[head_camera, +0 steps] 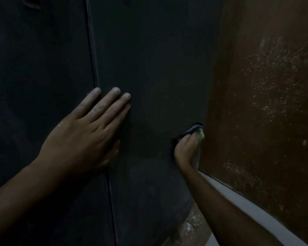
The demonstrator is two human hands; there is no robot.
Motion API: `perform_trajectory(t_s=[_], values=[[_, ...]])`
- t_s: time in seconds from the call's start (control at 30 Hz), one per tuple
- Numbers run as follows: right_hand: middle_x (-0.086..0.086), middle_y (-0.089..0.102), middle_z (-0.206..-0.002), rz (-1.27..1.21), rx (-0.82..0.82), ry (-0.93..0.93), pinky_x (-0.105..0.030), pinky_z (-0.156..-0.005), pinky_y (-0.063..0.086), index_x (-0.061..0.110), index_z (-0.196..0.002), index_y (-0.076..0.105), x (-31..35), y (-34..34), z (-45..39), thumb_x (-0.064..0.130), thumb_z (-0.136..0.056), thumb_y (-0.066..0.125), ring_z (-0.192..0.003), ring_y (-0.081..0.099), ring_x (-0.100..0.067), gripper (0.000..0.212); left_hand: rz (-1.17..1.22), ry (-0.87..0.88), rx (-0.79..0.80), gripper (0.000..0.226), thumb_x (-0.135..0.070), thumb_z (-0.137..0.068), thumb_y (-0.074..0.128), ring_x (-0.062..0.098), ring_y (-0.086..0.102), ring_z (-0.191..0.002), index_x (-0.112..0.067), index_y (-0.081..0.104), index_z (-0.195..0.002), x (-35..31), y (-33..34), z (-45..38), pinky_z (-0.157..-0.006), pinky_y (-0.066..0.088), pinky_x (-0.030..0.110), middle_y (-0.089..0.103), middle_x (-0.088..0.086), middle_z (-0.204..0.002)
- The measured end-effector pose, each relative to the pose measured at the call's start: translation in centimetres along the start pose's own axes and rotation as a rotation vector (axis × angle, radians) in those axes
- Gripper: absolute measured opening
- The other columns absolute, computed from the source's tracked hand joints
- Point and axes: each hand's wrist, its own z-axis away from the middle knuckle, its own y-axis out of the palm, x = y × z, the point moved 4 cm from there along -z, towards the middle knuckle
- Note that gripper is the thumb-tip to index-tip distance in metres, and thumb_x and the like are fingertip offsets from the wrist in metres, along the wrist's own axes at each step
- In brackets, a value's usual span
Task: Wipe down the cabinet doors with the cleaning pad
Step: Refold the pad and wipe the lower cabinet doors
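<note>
Wiping is in hand right now, down at the right edge of the dark cabinet door (158,68). The cleaning pad (196,133) is gripped in the right hand (185,148), fingers curled tight round it, and it's pressed against that edge where the door meets the brown side panel (265,86). Only a bit of the pad is seen, a grey fold with a green corner poking out past the fingertips. The left hand (84,137) is laid flat on the same door near the seam with the neighbouring door (37,68), fingers straight and a little spread, nothing held; it looks like the door is being braced so it isn't pushed in.

Lighting is pretty dim so dirt on the doors can't really be judged. White specks are visible on the brown panel, though.

Next move, best guess: the pad gets dragged along the edge or back across the face, with pressure kept even and the bracing hand shifted out of the way.
</note>
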Motion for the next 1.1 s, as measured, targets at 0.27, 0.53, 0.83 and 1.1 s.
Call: perform_trajectory(t_s=[0.27, 0.53, 0.83, 1.1], values=[[-0.027, 0.039, -0.153, -0.026, 0.1, 0.346, -0.027, -0.11, 0.024, -0.01, -0.149, 0.035, -5.2, -1.1, -1.4, 0.009, -0.11, 0.03, -0.142, 0.039, -0.037, 0.043, -0.015, 0.042, 0.025, 0.082, -0.048, -0.097, 0.04, 0.036, 0.015, -0.161, 0.002, 0.028, -0.161, 0.2, -0.2, 0.3, -0.13, 0.012, 0.058, 0.019, 0.022, -0.171], [-0.017, 0.016, -0.168, -0.001, 0.192, -0.161, -0.034, -0.128, 0.011, -0.002, -0.159, 0.017, -6.0, -0.5, 4.7, 0.012, -0.109, 0.036, -0.156, 0.016, -0.026, 0.056, 0.068, -0.144, 0.008, 0.081, -0.044, -0.092, 0.044, 0.04, 0.018, -0.159, 0.006, 0.04, -0.155, -2.8, -0.2, 0.5, -0.128, 0.013, 0.063, 0.026, 0.024, -0.169], [-0.009, 0.0, -0.172, -0.024, 0.268, -0.375, -0.03, -0.129, 0.002, 0.005, -0.162, 0.006, -5.5, -0.2, 8.2, 0.024, -0.106, 0.031, -0.159, -0.001, -0.017, 0.064, 0.29, -0.366, -0.081, 0.072, -0.039, -0.093, 0.046, 0.038, 0.018, -0.16, 0.004, 0.049, -0.15, -8.6, 2.4, 4.3, -0.131, 0.009, 0.055, 0.03, 0.021, -0.168], [-0.006, 0.002, -0.172, -0.067, 0.191, -0.409, -0.036, -0.13, 0.005, 0.017, -0.164, 0.005, -1.1, 0.8, 8.0, 0.027, -0.107, 0.033, -0.159, 0.0, -0.022, 0.065, 0.473, -0.496, -0.276, 0.066, -0.019, -0.09, 0.061, 0.032, 0.021, -0.159, 0.004, 0.049, -0.15, -10.2, 3.5, 5.1, -0.132, 0.007, 0.041, 0.036, 0.016, -0.166]])
